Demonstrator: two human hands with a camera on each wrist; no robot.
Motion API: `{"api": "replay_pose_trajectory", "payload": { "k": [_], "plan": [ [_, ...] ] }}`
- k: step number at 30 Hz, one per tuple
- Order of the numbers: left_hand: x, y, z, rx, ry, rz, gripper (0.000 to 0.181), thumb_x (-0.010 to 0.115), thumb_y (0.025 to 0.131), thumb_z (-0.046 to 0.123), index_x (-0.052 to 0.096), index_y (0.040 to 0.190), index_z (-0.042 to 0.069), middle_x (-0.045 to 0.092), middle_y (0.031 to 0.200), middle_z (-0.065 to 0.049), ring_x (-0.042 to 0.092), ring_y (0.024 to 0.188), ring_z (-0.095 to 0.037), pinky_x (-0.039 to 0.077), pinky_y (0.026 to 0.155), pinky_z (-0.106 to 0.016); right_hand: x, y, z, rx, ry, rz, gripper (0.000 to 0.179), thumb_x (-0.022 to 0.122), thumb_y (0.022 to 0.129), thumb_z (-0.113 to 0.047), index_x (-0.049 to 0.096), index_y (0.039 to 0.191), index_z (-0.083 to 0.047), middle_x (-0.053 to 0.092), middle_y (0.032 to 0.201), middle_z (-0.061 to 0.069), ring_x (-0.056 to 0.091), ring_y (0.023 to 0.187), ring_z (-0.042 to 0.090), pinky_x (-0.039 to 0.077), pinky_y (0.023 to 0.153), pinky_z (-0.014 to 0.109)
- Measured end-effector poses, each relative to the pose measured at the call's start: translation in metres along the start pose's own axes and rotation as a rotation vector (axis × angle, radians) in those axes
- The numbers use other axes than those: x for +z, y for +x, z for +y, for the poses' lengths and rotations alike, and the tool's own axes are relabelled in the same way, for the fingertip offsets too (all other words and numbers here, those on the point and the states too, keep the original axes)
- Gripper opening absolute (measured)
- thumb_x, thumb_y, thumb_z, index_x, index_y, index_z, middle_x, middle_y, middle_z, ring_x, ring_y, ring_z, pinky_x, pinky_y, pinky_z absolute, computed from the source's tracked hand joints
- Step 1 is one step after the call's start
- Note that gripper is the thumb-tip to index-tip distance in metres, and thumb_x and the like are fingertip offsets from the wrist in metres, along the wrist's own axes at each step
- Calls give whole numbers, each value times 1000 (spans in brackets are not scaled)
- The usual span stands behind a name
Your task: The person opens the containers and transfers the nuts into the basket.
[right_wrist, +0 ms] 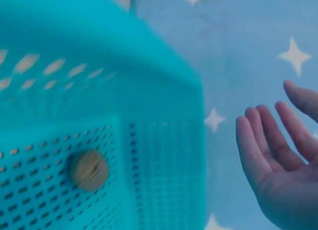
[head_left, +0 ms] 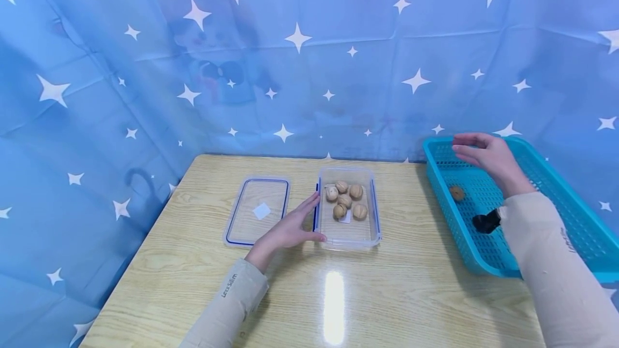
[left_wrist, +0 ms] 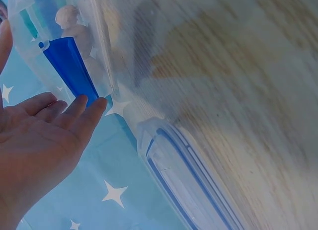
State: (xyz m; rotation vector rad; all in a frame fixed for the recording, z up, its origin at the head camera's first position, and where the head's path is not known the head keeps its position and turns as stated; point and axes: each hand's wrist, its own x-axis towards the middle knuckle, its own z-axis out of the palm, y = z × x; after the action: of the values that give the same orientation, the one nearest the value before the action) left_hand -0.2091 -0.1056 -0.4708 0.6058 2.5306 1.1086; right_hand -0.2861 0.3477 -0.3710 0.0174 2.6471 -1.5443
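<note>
My left hand [head_left: 292,228] touches the left side of a clear plastic container [head_left: 355,235], its fingers extended along the wall by a blue latch [left_wrist: 69,66]. Several walnuts [head_left: 344,201] lie inside that container. Over the teal basket [head_left: 442,224] hovers my right hand [head_left: 490,160], its fingers loosely bent with nothing between them. One walnut [right_wrist: 89,170] sits on the basket's floor, below the right hand and apart from it. The container's lid [head_left: 246,211], clear with a blue seal, lies flat on the table to the left.
A wooden table [head_left: 387,305] carries everything. The basket stands at its right side. Behind hangs a blue curtain [head_left: 338,69] with white stars. A black object [head_left: 486,223] shows at the right wrist, over the basket.
</note>
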Motion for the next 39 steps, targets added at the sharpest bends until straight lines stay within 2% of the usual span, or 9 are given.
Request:
{"api": "replay_pose_trajectory", "payload": {
  "k": [6,12,15,18,21,24,33,36,39],
  "plan": [
    [0,-1,1,-2,10,2,100,79,85,33,16,161,16,6,170,-1,13,155,-33,19,125,-56,13,-2,-24,-31,12,-13,63,60,96,-46,43,148,-15,48,128,-19,55,100,-16,52,82,4],
    [-1,-1,2,-10,12,2,99,78,86,33,16,161,17,6,170,1,13,155,-33,20,125,-57,33,-4,-44,-62,-79,-39,66,56,97,-51,42,150,-14,42,154,10,49,111,-7,48,82,2],
    [-2,-2,2,-13,15,3,99,78,86,32,15,161,17,6,170,1,13,155,-33,20,125,-57,44,-4,-52,-74,-101,-57,68,55,97,-54,43,150,-15,43,154,12,50,120,4,50,90,10],
    [-2,-3,3,-9,18,2,99,78,86,33,15,161,17,6,170,1,13,155,-32,20,125,-56,54,-6,-59,-85,-105,-70,69,55,96,-56,44,149,-14,45,154,11,51,129,18,52,103,26],
    [-2,-2,4,-5,17,1,99,78,86,34,16,161,17,6,170,2,12,156,-31,19,125,-55,64,-9,-65,-87,-81,-91,69,56,96,-56,44,149,-14,45,153,12,52,129,22,49,108,39],
    [-1,-2,4,-11,18,2,99,78,85,35,16,161,17,6,170,2,12,156,-31,19,126,-55,74,-10,-66,-88,-55,-116,65,57,97,-53,46,148,-15,47,151,13,51,128,24,47,108,47],
    [-1,-1,3,-15,16,9,100,79,85,35,17,161,19,7,170,3,12,156,-31,19,125,-56,104,-9,-55,-122,-36,-173,54,60,99,-38,51,144,-9,54,146,17,57,112,6,51,96,26],
    [-1,-2,3,-11,13,11,99,79,85,34,17,161,19,7,170,2,13,155,-32,20,125,-57,115,-9,-49,-107,-15,-196,54,60,100,-38,51,144,-8,55,144,19,61,113,10,54,98,27],
    [-1,-3,3,-14,11,10,99,79,85,34,17,161,18,8,170,1,14,155,-33,20,125,-57,126,-10,-43,-90,23,-225,53,60,100,-35,51,143,-5,54,144,19,60,121,24,52,105,38]
  ]
}}
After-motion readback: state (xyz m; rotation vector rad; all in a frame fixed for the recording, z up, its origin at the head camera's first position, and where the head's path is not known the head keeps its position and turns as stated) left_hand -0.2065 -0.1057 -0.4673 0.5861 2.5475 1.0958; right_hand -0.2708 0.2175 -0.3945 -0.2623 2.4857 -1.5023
